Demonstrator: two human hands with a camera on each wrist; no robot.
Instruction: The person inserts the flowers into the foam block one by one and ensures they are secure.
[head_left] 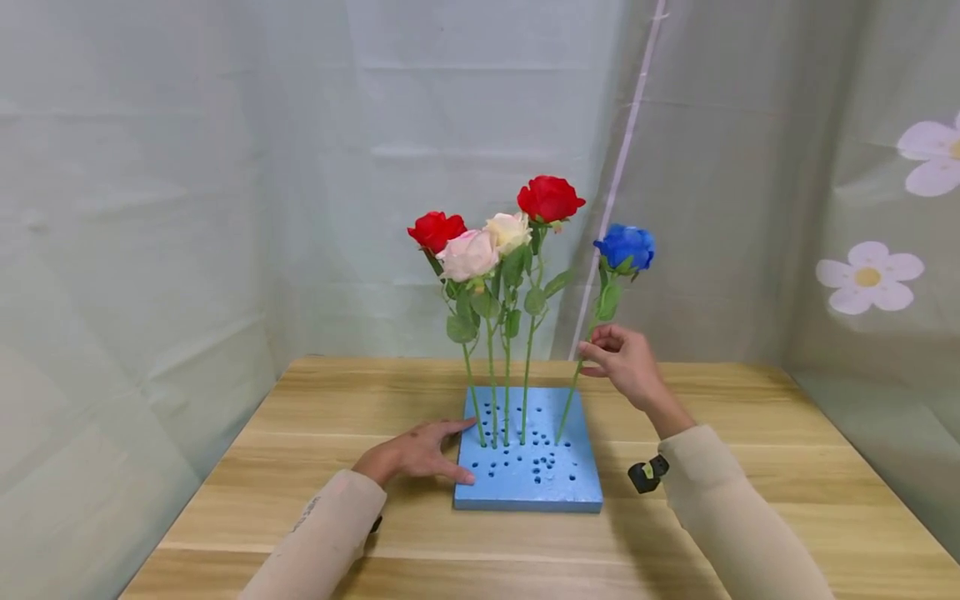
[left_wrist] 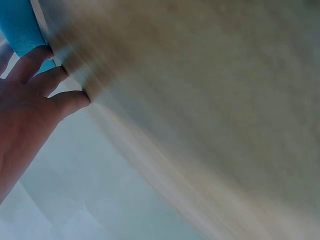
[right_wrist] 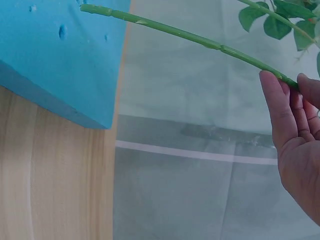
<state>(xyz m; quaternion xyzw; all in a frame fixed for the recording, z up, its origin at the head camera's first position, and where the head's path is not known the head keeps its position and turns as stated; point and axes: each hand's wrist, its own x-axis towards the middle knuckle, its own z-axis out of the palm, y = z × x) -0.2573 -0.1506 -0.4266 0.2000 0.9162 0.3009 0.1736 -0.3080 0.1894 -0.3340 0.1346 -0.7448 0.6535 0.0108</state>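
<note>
A blue artificial rose (head_left: 626,248) leans to the right. My right hand (head_left: 622,367) pinches its green stem (right_wrist: 175,36) between thumb and fingertips, below the leaves. The stem's lower end meets the top of a blue foam board (head_left: 517,493) full of small holes; whether it sits inside one I cannot tell. My left hand (head_left: 420,452) lies at the board's left side, fingers spread, with the thumb and a finger touching its edge. Standing in the board are a red rose (head_left: 437,231), a pale pink rose (head_left: 468,255), a cream rose (head_left: 508,232) and a taller red rose (head_left: 551,198).
The board lies on a wood-grain table (head_left: 300,467). Pale curtains (head_left: 450,100) hang behind and at both sides, with white printed flowers (head_left: 868,277) on the right one. A small black device (head_left: 647,475) shows by the right cuff.
</note>
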